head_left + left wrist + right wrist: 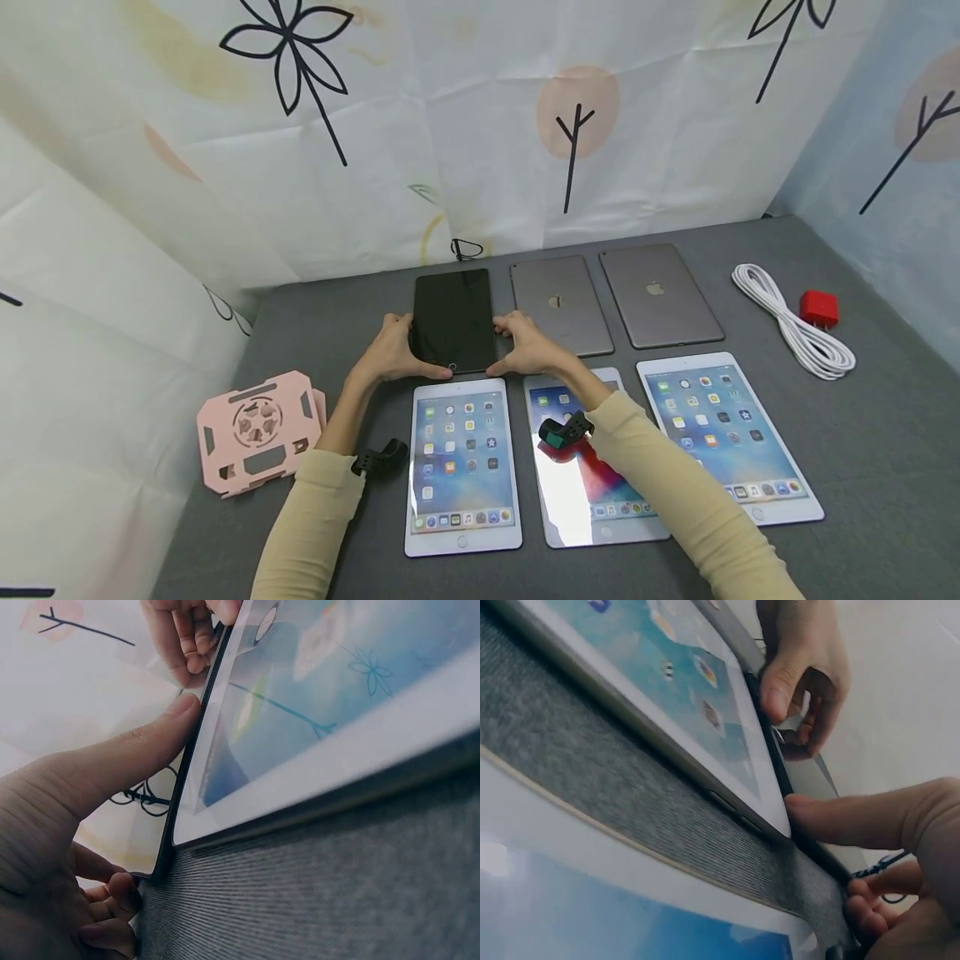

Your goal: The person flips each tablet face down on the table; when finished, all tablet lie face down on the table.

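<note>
A black tablet (452, 321) with a dark screen and a ringed home button lies face up at the back of the table, left of the middle. At its near left corner my left hand (392, 350) grips it, thumb along the near edge and fingers at the side. My right hand (528, 346) holds the near right corner the same way. Just in front of it lies a white tablet (463, 462), its screen lit with app icons. In the left wrist view, my left thumb (161, 739) touches the dark edge beside that white tablet.
Two grey tablets (562, 312) (660, 296) lie back-up to the right. Two more lit white tablets (603, 533) (780, 508) lie in front, one partly under my right forearm. Pink case parts (258, 433) lie left. A white cable (806, 333) and red charger (819, 308) sit far right.
</note>
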A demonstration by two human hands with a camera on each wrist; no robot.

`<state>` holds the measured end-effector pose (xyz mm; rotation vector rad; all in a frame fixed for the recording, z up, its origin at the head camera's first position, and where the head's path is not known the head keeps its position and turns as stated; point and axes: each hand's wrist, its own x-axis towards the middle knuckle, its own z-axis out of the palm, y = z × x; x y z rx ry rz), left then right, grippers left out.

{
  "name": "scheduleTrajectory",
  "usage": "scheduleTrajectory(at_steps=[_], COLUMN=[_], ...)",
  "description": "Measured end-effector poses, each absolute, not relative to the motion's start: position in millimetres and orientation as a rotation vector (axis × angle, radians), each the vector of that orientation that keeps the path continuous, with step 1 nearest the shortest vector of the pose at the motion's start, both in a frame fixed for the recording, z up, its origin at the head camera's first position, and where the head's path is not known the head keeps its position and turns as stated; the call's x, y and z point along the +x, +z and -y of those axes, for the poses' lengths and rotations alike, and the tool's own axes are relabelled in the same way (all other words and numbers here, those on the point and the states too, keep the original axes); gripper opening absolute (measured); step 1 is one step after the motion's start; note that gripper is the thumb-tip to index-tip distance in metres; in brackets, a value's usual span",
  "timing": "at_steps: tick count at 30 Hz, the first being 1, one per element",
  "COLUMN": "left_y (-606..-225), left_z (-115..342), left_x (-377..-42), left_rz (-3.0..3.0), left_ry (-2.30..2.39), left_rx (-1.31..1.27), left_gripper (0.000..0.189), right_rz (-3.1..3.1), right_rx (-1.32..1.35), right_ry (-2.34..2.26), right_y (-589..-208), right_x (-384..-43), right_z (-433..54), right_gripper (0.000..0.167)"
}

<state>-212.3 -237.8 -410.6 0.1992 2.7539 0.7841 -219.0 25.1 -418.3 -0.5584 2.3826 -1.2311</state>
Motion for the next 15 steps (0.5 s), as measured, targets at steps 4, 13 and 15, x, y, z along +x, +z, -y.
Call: scheduleTrajectory(at_steps=[4, 13, 15], left_y=[-410.3, -405.5, -403.7], left_z=[237.8, 238.4, 237.3], left_x=[-212.7, -214.6, -216.0], left_rz=[-2.744, -2.654, -2.618], left_ry=[0.804, 0.835, 0.862], left_rx=[0.198, 0.193, 0.185], left_gripper=[0.132, 0.133, 0.132], right_rz=[-2.327, -2.034, -2.004], right_rx=[-0.619, -0.749, -0.747], right_ry=[-1.293, -1.685, -1.748], right_y=[-420.2, -423.8, -422.1], right_x=[-221.2, -220.7, -219.0], right_z=[-31.1, -31.5, -28.9], right_gripper=[0.092, 0.093, 0.093])
